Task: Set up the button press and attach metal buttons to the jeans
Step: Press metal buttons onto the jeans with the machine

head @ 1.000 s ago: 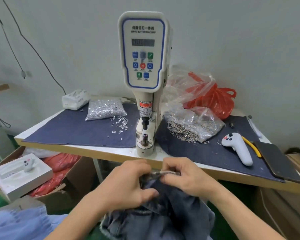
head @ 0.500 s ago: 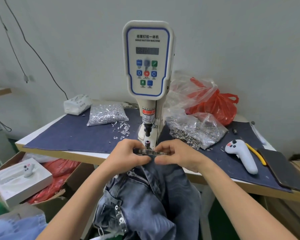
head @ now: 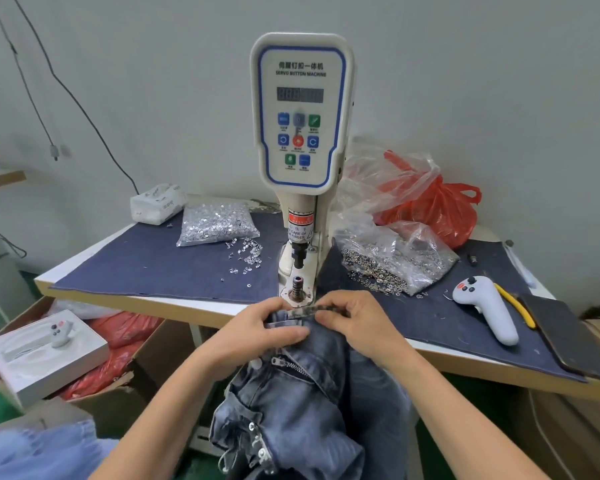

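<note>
Jeans (head: 291, 410) hang in a crumpled heap below the table edge, zip open, soft and floppy, with most of their weight pulling downward. Both hands hold the waistband (head: 303, 311) up at the table's front edge. The left hand (head: 257, 329) has its fingers curled over the denim, thumb pressing along the top. The right hand (head: 355, 323) pinches the band's other end between thumb and fingertips. Between them the band is pulled into a short, taut strip, just in front of the press (head: 300, 133).

Denim like this looks limp yet thick at the waistband, so it probably needs gripping close on either side of the button spot, as now, to keep it flat. Held farther apart, it would likely sag.

Just beyond the hands stands the lower die (head: 297, 287), a small upright post, with the punch (head: 298, 254) directly above it. A label there warns about fingers. Left of the press lies a bag of silver studs (head: 217, 221), some spilled. Right of it, a bag of buttons (head: 395, 261) sits open.
</note>
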The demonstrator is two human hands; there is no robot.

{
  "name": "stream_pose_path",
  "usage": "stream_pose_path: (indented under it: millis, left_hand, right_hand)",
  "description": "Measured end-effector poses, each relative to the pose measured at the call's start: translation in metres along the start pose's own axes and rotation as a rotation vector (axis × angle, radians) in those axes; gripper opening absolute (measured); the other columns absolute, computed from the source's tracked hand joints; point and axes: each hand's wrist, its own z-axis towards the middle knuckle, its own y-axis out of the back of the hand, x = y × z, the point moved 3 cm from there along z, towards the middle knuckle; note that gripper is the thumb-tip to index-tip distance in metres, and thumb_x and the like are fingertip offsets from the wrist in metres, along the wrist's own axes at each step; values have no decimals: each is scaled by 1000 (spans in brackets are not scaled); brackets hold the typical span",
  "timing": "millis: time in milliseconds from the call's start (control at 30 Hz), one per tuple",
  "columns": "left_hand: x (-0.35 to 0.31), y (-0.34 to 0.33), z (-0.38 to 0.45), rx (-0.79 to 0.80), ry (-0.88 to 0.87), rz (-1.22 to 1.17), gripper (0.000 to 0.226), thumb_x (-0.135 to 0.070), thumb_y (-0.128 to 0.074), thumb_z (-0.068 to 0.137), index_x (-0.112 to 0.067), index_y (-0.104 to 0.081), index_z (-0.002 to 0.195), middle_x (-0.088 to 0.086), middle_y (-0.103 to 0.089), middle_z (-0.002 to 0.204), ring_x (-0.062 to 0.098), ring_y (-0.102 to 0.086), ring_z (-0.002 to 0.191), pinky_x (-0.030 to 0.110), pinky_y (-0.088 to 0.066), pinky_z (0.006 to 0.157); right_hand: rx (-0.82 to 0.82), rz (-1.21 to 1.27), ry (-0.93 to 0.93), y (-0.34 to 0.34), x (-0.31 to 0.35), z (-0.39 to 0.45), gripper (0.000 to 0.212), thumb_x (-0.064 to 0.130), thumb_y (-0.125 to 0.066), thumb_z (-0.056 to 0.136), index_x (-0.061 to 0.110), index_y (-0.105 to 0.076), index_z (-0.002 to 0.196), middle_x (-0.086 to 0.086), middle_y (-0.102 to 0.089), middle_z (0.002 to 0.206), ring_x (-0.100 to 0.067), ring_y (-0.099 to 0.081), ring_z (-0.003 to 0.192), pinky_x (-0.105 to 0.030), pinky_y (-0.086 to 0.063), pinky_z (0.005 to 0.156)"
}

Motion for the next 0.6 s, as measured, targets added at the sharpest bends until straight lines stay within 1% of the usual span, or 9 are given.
stream_pose_path:
  millis: [33,100,200,300,333,400,467,533,600]
  left_hand:
    - [4,-5,-1,-38,-19,-116,25,-40,-80,72,-22,-67,84,6,-71,82,24,-67,77,39,-51,78]
    - [10,-13,-4,-191,-89,-169,25,-44,-73,73,-19,-65,71,-5,-62,67,11,-56,66,22,-47,66]
    - [12,-18,-2,-359,-150,-175,38,-43,-71,67,-7,-60,67,-1,-54,62,9,-49,61,20,-42,58]
    - [7,-16,1,-395,-192,-193,24,-31,-74,72,-12,-62,65,-2,-55,59,6,-50,57,15,-43,54]
    - [8,-15,1,-412,-203,-190,19,-24,-75,75,-13,-63,65,-3,-55,57,5,-50,56,14,-42,53]
    - [11,-14,3,-459,-212,-172,17,-18,-76,75,-14,-64,64,-4,-53,55,4,-47,54,14,-39,52]
    - [17,-15,3,-482,-194,-172,17,-26,-77,70,-15,-65,64,-3,-53,56,5,-45,55,15,-38,54]
    - [23,-16,4,-470,-170,-181,20,-33,-76,63,-15,-67,64,-2,-54,57,6,-46,57,15,-39,55]
    - [27,-17,6,-454,-146,-189,20,-33,-76,64,-15,-67,64,-1,-55,57,6,-48,57,16,-40,56]
  right_hand:
    - [4,14,-2,-1,-1,0,27,-3,-65,83,22,-71,76,5,-67,71,-1,-56,70,-16,-45,71]
    - [28,23,-25,-4,-7,-2,20,-2,-65,83,16,-72,78,3,-66,72,-4,-57,72,-19,-46,73]
    - [142,67,-89,-2,-14,1,12,4,-64,87,12,-71,82,1,-64,74,-8,-54,74,-23,-45,74]
    - [289,63,-166,11,-23,10,15,16,-61,90,9,-70,82,6,-64,74,-5,-55,72,-20,-45,70]
    - [244,38,-205,22,-28,16,19,21,-61,91,7,-70,82,2,-65,74,-6,-57,69,-21,-47,67]
    - [-19,-75,-275,52,-44,31,17,17,-60,91,12,-71,80,-6,-70,78,-11,-64,68,-25,-53,64]
    - [-288,-449,-290,86,-64,42,19,8,-57,90,5,-72,79,-12,-71,80,-22,-66,76,-31,-50,71]
    - [-352,-698,-335,104,-81,52,19,6,-56,89,2,-73,83,-12,-71,85,-27,-64,85,-30,-46,75]
    - [-295,-805,-376,106,-93,61,19,11,-56,90,4,-73,84,-12,-71,88,-29,-63,88,-32,-48,76]
